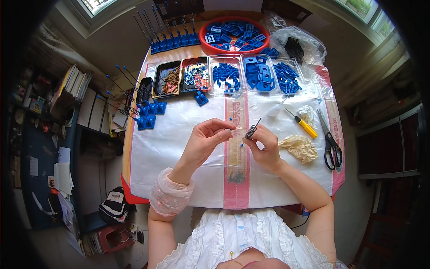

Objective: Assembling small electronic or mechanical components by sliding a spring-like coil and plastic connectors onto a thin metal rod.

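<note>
While your L hand (209, 138) sits just left of the sheet's centre stripe, its thumb & index are pressed together on what looks like a small blue bit (231, 130), mostly hidden by the fingertips. Your R hand (266, 145), just right of the stripe, pinches a black coil spring (251, 131) b/w thumb & fingers; spring's tilted, w/ a thin dark rod (259, 120) poking out its far end. Hands are near each other, not touching, over the white sheet (204, 188).

Far side, L to R, you've a row of containers: black tray (161, 75) w/ copper-coloured pcs, 2nd black tray (190, 62) w/ tiny mixed pcs, then three clear trays (260, 92) of blue parts. Behind those: red basin (235, 53) full of blue parts, w/ a clear bag (313, 42) of dark pcs to its right.

Far L, a row of blue bases (172, 44) w/ springs & rods standing up; a smaller cluster (150, 112) of same sits nearer, L of your hands. One loose blue pc (201, 98) lies just near of the 2nd black tray.

On your R: yellow-handled screwdriver (306, 127), crumpled cream cloth (301, 149) beside your R hand, & black-handled scissors (332, 148) near the R edge.
</note>
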`<state>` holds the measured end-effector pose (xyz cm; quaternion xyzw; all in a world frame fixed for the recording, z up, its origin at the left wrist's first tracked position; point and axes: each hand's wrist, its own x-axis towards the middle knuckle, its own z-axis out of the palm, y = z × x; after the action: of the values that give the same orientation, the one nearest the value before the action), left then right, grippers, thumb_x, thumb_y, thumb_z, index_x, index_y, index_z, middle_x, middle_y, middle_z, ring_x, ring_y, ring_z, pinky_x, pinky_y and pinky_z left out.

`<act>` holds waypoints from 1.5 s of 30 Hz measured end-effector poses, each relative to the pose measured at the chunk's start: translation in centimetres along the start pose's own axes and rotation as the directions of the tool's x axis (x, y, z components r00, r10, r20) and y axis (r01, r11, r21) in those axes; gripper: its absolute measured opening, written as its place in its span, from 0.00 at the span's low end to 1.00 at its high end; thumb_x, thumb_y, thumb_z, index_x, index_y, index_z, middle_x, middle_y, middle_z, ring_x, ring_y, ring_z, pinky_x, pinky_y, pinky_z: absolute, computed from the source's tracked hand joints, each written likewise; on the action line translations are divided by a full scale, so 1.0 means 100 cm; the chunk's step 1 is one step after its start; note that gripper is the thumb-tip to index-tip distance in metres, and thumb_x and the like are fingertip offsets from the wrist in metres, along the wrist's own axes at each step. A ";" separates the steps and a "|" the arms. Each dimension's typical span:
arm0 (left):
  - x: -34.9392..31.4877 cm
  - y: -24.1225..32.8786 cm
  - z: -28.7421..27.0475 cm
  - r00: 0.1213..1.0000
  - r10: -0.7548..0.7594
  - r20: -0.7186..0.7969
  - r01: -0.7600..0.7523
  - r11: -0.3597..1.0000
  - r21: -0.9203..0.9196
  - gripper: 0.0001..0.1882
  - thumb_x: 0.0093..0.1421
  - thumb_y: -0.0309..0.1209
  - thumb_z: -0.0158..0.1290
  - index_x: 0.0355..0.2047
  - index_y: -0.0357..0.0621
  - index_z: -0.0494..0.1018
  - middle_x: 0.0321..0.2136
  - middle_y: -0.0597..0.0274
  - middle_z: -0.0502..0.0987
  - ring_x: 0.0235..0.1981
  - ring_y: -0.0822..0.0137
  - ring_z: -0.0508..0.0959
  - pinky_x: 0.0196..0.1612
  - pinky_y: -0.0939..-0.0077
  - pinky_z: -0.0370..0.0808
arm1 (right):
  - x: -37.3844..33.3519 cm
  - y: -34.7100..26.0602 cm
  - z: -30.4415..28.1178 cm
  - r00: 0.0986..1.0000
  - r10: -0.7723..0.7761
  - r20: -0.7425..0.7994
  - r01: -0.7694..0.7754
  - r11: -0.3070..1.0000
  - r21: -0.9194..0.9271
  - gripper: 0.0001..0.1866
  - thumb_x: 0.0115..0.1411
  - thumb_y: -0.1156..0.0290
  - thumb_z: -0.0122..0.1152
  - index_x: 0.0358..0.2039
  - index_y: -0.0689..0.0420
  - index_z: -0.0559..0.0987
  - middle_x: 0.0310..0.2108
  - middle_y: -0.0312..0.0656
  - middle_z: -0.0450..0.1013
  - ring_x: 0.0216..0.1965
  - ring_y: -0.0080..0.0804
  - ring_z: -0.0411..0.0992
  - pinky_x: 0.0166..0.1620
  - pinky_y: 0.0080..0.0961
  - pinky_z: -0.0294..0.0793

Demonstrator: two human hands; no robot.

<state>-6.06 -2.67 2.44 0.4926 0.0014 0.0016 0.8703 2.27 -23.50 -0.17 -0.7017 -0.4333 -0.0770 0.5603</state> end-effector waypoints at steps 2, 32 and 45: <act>0.001 -0.004 -0.005 1.000 -0.026 -0.016 0.026 1.000 0.011 0.11 0.68 0.25 0.58 0.50 0.36 0.78 0.46 0.56 0.83 0.44 0.71 0.82 0.52 0.76 0.80 | 0.000 0.001 0.000 1.000 0.001 0.004 -0.001 1.000 0.001 0.09 0.52 0.87 0.69 0.29 0.61 0.78 0.24 0.41 0.73 0.27 0.37 0.70 0.29 0.32 0.68; 0.018 0.068 0.048 0.966 0.245 0.079 -0.254 0.858 0.447 0.11 0.66 0.18 0.58 0.48 0.32 0.80 0.46 0.57 0.83 0.47 0.72 0.82 0.53 0.78 0.80 | 0.000 -0.002 -0.001 1.000 -0.011 0.015 0.010 1.000 0.024 0.09 0.51 0.87 0.69 0.29 0.62 0.77 0.25 0.43 0.74 0.30 0.41 0.71 0.33 0.34 0.70; 0.048 0.073 0.039 0.988 0.104 0.111 -0.126 0.968 0.217 0.11 0.66 0.24 0.61 0.47 0.35 0.80 0.42 0.55 0.84 0.44 0.68 0.85 0.50 0.76 0.82 | 0.001 -0.001 -0.002 0.999 -0.037 0.014 0.037 0.999 0.006 0.09 0.52 0.86 0.69 0.29 0.62 0.76 0.26 0.43 0.74 0.29 0.40 0.71 0.32 0.33 0.70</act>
<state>-1.29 -2.27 10.72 0.5859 -0.0699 0.0276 0.8069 2.32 -23.58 0.03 -0.6925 -0.4504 -0.0810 0.5576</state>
